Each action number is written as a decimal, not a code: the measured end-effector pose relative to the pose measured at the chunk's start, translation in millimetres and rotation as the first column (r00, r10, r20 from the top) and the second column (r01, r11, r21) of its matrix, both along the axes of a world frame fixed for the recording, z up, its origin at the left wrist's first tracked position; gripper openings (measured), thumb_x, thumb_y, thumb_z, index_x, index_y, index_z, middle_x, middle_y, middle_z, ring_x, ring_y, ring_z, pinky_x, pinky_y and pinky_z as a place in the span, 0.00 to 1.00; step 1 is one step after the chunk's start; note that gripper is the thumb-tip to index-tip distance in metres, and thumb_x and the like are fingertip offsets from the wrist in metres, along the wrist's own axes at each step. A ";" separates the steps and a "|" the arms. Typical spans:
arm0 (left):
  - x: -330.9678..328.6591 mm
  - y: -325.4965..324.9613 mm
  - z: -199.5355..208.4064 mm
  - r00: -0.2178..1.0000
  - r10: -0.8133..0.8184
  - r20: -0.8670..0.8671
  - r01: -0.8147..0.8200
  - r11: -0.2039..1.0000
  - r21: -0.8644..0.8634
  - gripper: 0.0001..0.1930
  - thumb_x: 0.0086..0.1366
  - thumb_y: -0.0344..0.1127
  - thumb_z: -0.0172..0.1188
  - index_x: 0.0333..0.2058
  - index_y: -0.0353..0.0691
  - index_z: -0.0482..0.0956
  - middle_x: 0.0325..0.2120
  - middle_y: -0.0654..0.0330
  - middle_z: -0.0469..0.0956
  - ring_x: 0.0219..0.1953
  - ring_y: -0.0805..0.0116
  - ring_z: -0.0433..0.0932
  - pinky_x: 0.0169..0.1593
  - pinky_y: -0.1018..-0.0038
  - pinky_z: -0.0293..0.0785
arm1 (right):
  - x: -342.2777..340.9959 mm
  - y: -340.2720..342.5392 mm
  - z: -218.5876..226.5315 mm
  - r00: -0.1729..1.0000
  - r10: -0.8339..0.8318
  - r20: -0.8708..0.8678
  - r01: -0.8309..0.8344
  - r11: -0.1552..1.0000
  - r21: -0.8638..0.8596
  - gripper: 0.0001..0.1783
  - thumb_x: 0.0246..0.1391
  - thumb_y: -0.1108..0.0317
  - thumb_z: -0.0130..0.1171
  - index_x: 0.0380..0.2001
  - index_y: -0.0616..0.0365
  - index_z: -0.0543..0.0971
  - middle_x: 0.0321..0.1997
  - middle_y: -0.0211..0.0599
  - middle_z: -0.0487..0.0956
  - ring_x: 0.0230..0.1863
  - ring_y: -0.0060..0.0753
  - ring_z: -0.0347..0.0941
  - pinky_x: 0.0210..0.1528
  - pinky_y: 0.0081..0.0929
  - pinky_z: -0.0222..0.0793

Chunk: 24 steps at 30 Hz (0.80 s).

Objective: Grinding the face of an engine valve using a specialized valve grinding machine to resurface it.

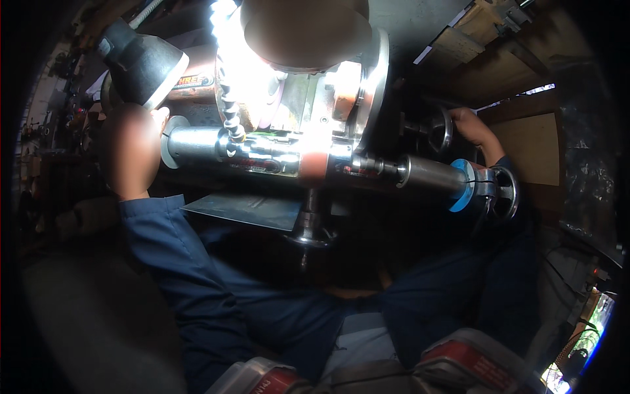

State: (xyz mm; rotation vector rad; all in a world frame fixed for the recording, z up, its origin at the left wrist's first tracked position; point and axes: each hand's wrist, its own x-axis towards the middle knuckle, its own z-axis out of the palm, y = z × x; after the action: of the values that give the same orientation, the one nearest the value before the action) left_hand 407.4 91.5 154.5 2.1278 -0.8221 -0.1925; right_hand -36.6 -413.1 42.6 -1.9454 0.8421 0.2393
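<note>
In front of me stands a grinding machine with a long steel spindle assembly lying across it. My left hand [136, 154] is at the left end, beside the flanged steel cylinder [197, 144]; blur hides most of its fingers. On the far right, my right hand [474, 131] is curled at the rim of a metal handwheel [441, 133]. Nearer me is a second steel cylinder [430, 174] with a blue collar [464, 186] and a clamp, ending in another handwheel [506, 194]. Strong light washes out the machine's middle, where a large round wheel guard [374, 92] stands.
A black work lamp [141, 62] hangs at the upper left, close to my left hand. Below the spindle, a flat metal plate [252, 211] juts out beside a vertical post with a round knob [310, 233]. Wooden boards [525, 148] line the right side.
</note>
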 end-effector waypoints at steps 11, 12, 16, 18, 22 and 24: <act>-7.0 -3.2 4.4 0.993 0.011 0.114 -0.019 0.997 0.070 0.09 0.68 0.35 0.64 0.37 0.34 0.83 0.25 0.70 0.76 0.29 0.81 0.71 0.34 0.78 0.67 | -2.9 -1.2 25.5 0.989 -0.080 0.121 0.064 0.989 0.131 0.18 0.61 0.66 0.59 0.49 0.68 0.82 0.45 0.40 0.85 0.47 0.28 0.78 0.54 0.26 0.71; -6.7 -3.2 4.8 0.994 0.003 0.111 -0.012 0.997 0.082 0.09 0.68 0.35 0.64 0.37 0.33 0.83 0.25 0.70 0.77 0.28 0.81 0.71 0.34 0.78 0.67 | -2.5 0.0 25.7 0.987 -0.090 0.134 0.071 0.988 0.140 0.18 0.61 0.67 0.59 0.49 0.69 0.82 0.45 0.40 0.85 0.48 0.29 0.78 0.55 0.26 0.70; -8.5 -3.8 3.9 0.996 -0.005 0.084 0.001 0.999 0.053 0.10 0.68 0.35 0.63 0.39 0.32 0.83 0.26 0.68 0.79 0.29 0.79 0.73 0.35 0.77 0.69 | -2.1 1.6 26.1 0.987 -0.099 0.125 0.080 0.985 0.153 0.19 0.61 0.67 0.59 0.50 0.69 0.81 0.46 0.40 0.84 0.48 0.28 0.78 0.57 0.26 0.70; -9.9 -5.0 3.7 0.995 0.002 0.096 -0.004 1.000 0.020 0.10 0.68 0.34 0.63 0.40 0.32 0.83 0.27 0.67 0.80 0.30 0.78 0.75 0.36 0.77 0.70 | -2.8 0.7 26.2 0.988 -0.117 0.103 0.101 0.984 0.148 0.19 0.61 0.67 0.59 0.51 0.69 0.80 0.47 0.39 0.84 0.49 0.27 0.78 0.57 0.26 0.70; -11.2 -7.6 5.0 0.987 -0.003 0.159 -0.004 0.999 0.041 0.10 0.67 0.34 0.64 0.41 0.31 0.82 0.28 0.64 0.82 0.31 0.77 0.77 0.38 0.75 0.72 | -4.0 -1.2 24.5 0.986 -0.131 0.105 0.106 0.971 0.212 0.20 0.61 0.67 0.59 0.52 0.69 0.80 0.47 0.39 0.84 0.49 0.28 0.78 0.57 0.26 0.70; -10.1 -8.4 5.3 0.982 -0.015 0.190 0.008 0.999 0.039 0.10 0.67 0.34 0.64 0.41 0.31 0.83 0.28 0.64 0.82 0.31 0.76 0.78 0.38 0.75 0.72 | -4.3 -2.1 23.3 0.988 -0.101 0.118 0.078 0.980 0.184 0.21 0.61 0.65 0.60 0.53 0.69 0.79 0.47 0.39 0.84 0.48 0.28 0.78 0.57 0.26 0.70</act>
State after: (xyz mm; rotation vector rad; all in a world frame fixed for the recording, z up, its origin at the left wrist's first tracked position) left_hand 397.3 83.1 159.8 2.2021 -0.9482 -0.0105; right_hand -40.9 -415.2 65.9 -1.7313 0.7949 0.1318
